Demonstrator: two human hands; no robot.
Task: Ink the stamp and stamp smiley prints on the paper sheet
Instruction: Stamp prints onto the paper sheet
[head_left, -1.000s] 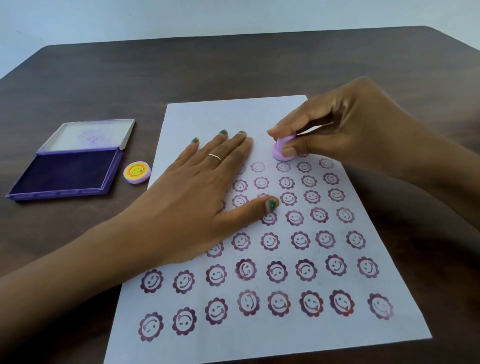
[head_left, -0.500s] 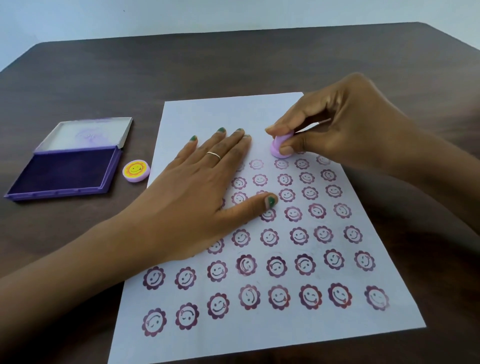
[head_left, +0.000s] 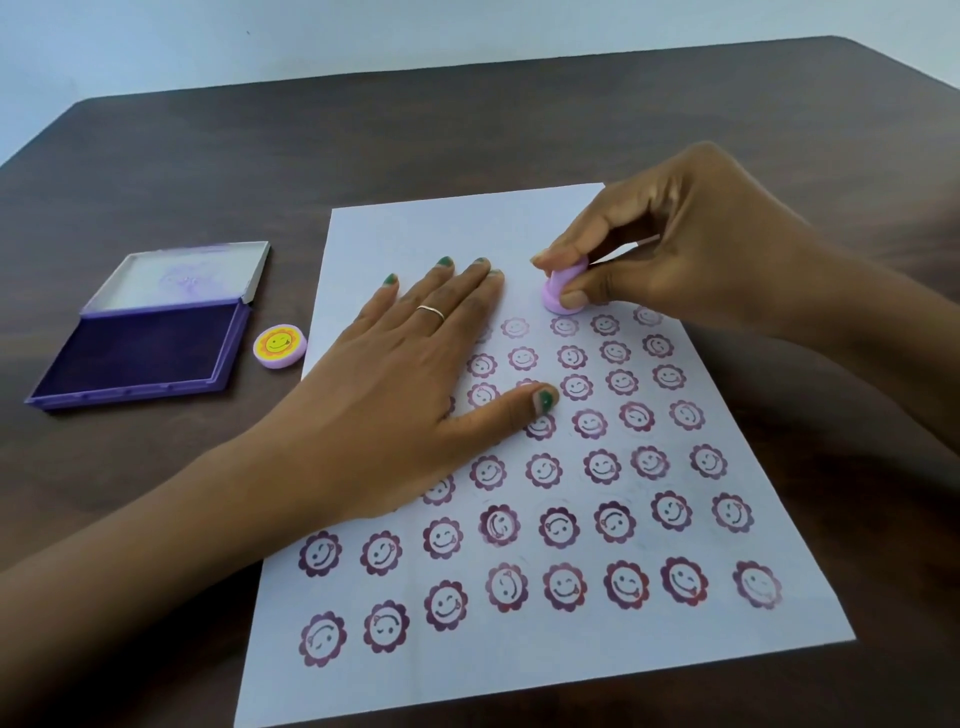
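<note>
1. Paper sheet lies on the dark table, its near rows filled with purple flower-rimmed smiley prints; only the far strip above the top row is bare. Judging from that, the task is well along, with room for perhaps one or two more rows.

2. Left hand lies flat and open on the left part of the sheet, fingers spread, holding nothing, covering some prints. It sits just as it did a second ago, so it goes on pinning the paper.

3. Right hand is closed in a fingertip pinch around the stamp. Compared with a second ago, the stamp has hardly shifted: it is at the same spot, just above the top row and near the left fingertips. It now looks slightly tilted, its base touching or nearly touching the paper; I cannot tell which. My reading is that a print is being pressed or just lifted here.

4. Ink pad sits open, well left of the sheet, its dark purple surface exposed. The top-row prints look fainter than the near ones, so re-inking may be due soon.

5. Stamp itself is small, pale lilac, rounded, mostly hidden by fingertips. Its cap, lilac with a yellow smiley, lies between ink pad and paper.
</note>
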